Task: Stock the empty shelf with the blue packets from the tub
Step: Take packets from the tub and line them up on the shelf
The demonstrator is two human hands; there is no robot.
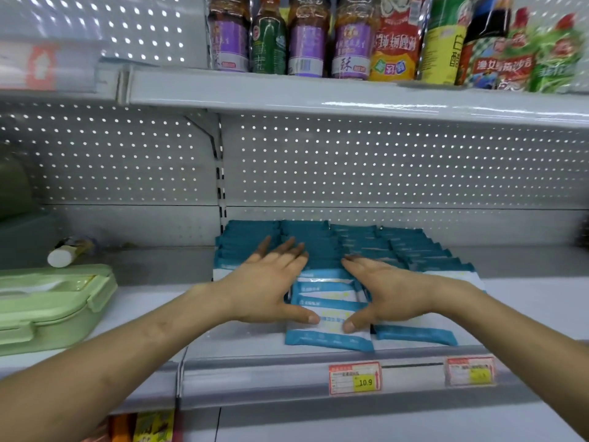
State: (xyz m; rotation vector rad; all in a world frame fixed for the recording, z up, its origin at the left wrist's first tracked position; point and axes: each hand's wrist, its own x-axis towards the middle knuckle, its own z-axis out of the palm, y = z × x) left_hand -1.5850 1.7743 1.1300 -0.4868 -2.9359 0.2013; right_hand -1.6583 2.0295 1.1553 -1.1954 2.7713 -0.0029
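Shelf (pixel 255 339): painted metal, smooth, pale grey, slight sheen. Back panel (pixel 382 161): perforated sheet metal, matt. Blue packets (pixel 328 301): thin plastic film, glossy, lightly wrinkled. Green lunch box (pixel 54 307): moulded plastic, smooth, satin. Price tag (pixel 354 378): printed paper behind a clear glossy plastic strip. Jars (pixel 306 36) above: shiny, paper labels.

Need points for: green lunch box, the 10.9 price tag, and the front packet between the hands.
green lunch box (pixel 54 309): head view, on its lid.
10.9 price tag (pixel 354 378): head view, middle of the label on the shelf edge.
front packet (pixel 330 338): head view, on its lower blue band, below both thumbs.
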